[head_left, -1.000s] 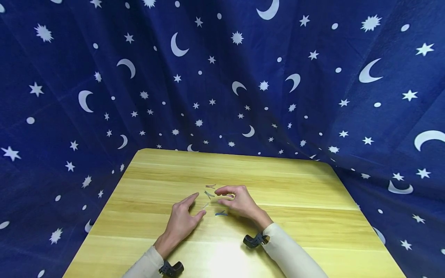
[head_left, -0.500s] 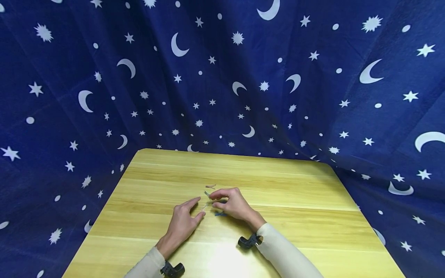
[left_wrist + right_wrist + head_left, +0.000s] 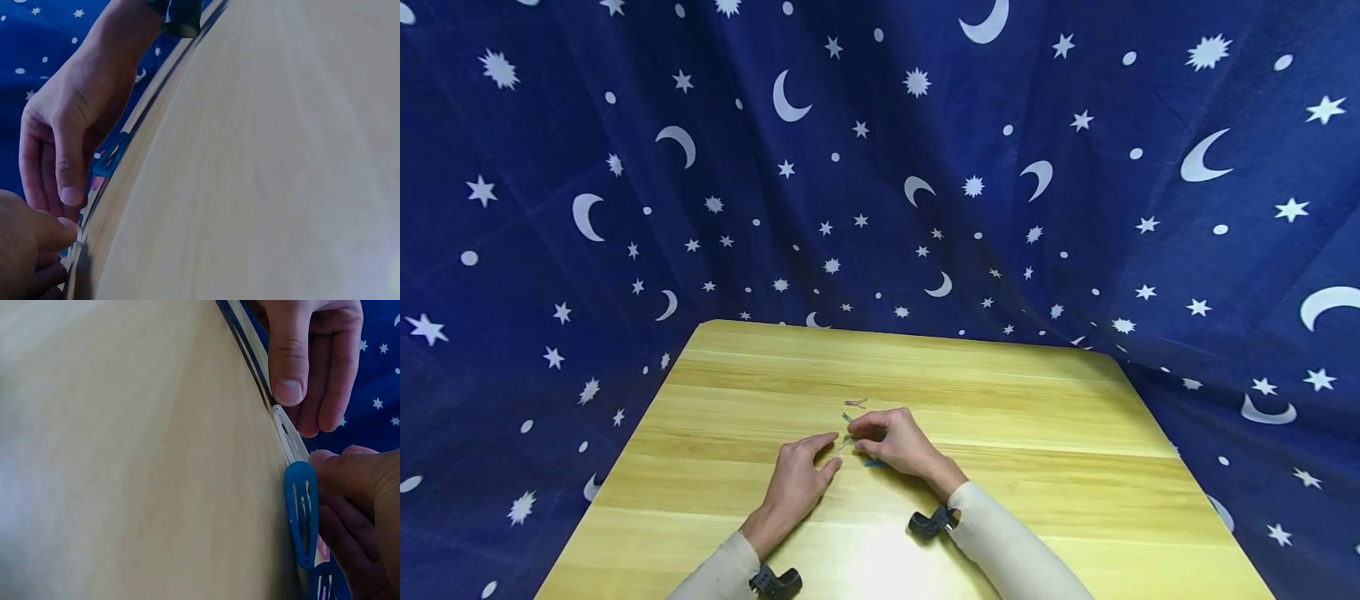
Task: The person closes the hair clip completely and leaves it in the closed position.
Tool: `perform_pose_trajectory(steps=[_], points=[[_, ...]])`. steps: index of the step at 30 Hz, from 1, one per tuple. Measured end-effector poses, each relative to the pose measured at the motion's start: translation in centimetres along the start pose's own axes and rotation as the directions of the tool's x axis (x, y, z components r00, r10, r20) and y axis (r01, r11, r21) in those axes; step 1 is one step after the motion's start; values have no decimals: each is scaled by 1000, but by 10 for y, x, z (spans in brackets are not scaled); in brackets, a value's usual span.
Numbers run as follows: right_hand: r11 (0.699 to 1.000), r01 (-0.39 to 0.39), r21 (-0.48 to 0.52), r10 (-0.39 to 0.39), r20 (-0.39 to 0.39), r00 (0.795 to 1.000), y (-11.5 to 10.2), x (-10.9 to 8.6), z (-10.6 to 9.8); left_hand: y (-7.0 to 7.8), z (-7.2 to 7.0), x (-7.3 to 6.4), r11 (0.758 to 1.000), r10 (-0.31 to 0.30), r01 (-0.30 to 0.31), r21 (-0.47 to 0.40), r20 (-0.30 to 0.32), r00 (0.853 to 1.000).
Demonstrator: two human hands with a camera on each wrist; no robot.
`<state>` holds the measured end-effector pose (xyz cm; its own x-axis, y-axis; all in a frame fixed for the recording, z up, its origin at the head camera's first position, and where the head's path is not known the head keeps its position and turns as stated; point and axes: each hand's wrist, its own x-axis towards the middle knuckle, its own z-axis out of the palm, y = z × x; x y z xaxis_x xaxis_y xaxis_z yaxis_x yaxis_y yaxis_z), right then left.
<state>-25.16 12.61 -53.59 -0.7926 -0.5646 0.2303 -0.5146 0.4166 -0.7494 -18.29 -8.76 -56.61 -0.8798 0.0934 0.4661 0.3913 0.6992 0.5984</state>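
My left hand (image 3: 793,479) hovers over the table with thumb and fingers apart, by the narrow end of a white snap hair clip (image 3: 297,445). From the other side my right hand (image 3: 906,450) reaches in, fingers curved, with a gap showing between thumb and index finger. In the right wrist view its thumb tip is at the white clip's wide end; whether it touches is unclear. A blue snap hair clip (image 3: 302,512) lies below the right thumb. Just beyond the right index finger is a teal hair clip (image 3: 847,417), partly hidden. A reddish hair clip (image 3: 855,403) lies farther back.
The wooden table (image 3: 1000,400) ends at a blue curtain (image 3: 880,167) patterned with moons and stars. A black wrist camera sits on each wrist, the left one (image 3: 777,582) near the front and the right one (image 3: 931,522) farther in.
My right hand has moved left and slightly nearer, over the clips, covering part of the teal and blue ones. My left index finger has come down closer to its thumb.
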Motion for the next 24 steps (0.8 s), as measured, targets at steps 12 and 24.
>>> perform_pose_trajectory(steps=[12, 24], points=[[1000, 4, -8, -4, 20, 1000, 3, 2, 6, 3, 2, 1, 998, 34, -34, 44, 1, 999], [999, 30, 17, -30, 12, 999, 2, 5, 11, 1, 4, 2, 994, 71, -70, 83, -6, 997]])
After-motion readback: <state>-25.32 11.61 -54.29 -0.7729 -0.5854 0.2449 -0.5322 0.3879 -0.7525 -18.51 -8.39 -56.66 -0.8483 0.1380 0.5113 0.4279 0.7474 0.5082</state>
